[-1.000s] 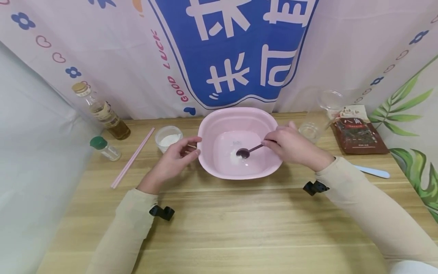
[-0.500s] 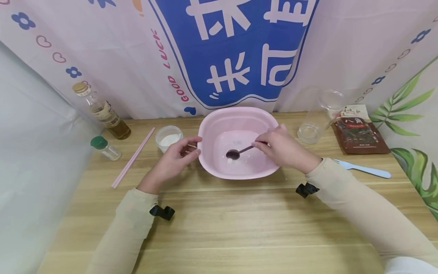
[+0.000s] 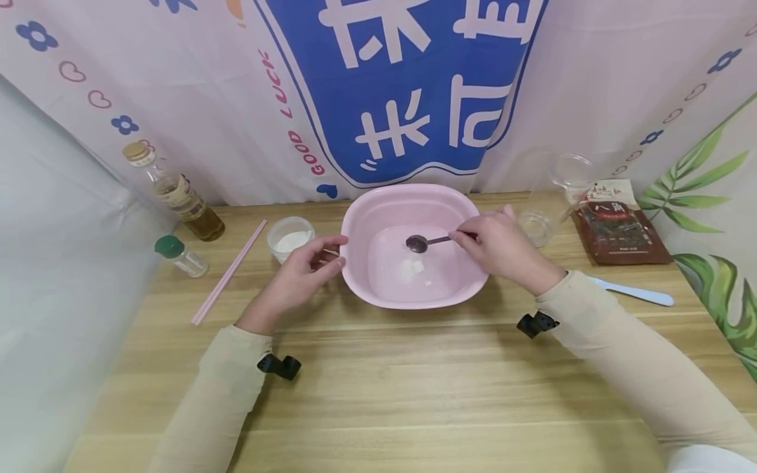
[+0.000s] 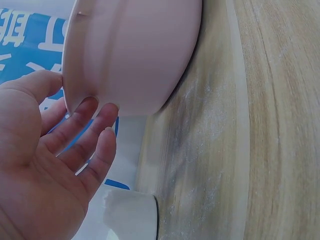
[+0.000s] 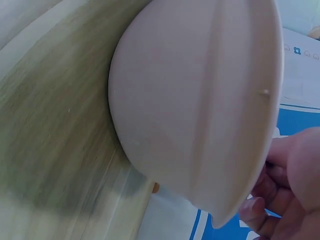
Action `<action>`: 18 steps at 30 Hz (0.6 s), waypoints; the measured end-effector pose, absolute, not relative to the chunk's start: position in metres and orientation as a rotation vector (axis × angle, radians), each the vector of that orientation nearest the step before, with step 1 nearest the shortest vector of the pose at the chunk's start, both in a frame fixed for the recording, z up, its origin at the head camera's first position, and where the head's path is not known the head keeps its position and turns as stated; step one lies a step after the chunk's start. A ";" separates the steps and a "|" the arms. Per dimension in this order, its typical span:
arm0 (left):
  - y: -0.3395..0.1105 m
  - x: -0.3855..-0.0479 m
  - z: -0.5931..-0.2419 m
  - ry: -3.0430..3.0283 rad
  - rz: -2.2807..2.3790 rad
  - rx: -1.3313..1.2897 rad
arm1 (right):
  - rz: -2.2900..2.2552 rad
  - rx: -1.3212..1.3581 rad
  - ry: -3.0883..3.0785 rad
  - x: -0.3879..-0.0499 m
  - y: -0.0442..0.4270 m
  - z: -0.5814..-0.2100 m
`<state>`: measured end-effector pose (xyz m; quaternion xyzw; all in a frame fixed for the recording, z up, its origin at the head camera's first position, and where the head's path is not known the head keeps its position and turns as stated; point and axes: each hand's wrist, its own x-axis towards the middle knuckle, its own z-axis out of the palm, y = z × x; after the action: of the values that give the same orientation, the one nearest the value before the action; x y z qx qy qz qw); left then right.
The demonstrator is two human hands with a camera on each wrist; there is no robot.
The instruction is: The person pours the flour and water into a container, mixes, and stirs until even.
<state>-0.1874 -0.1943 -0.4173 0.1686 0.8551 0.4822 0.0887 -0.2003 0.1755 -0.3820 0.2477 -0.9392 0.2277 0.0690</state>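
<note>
A pink plastic basin (image 3: 387, 289) stands on the wooden table, with whitish patches on its bottom that may be powder or glare. My left hand (image 3: 301, 276) holds the basin's left rim; in the left wrist view the thumb (image 4: 47, 82) meets the edge and the fingertips lie under the lip. Above the basin's right rim, my right hand (image 3: 499, 246) pinches the handle of a small dark spoon (image 3: 416, 244). The spoon's bowl is inside the basin, near its middle. In the right wrist view the basin wall hides the spoon.
Left of the basin are a tub of white powder (image 3: 290, 240), pink chopsticks (image 3: 229, 272), a green-capped shaker (image 3: 182, 256) and a corked bottle (image 3: 183, 200). To the right are a clear plastic cup (image 3: 541, 220), a brown spice packet (image 3: 621, 230) and a light-blue fork (image 3: 639, 292).
The spoon moved left across the basin's bottom with my right hand, then back right and toward the basin's far side. My left hand stayed at the rim.
</note>
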 end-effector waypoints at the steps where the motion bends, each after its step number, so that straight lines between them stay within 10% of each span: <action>1: -0.195 -0.187 -0.417 2.545 1.435 0.501 | 0.697 0.750 -2.831 -0.200 0.175 -0.382; 18: -0.194 -0.187 -0.419 2.522 1.464 0.508 | 0.795 0.910 -2.901 -0.190 0.164 -0.380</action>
<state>-0.1874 -0.1940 -0.4191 0.1710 0.8485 0.4925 0.0909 -0.1896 0.1641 -0.3804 0.2896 -0.9231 0.2531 -0.0005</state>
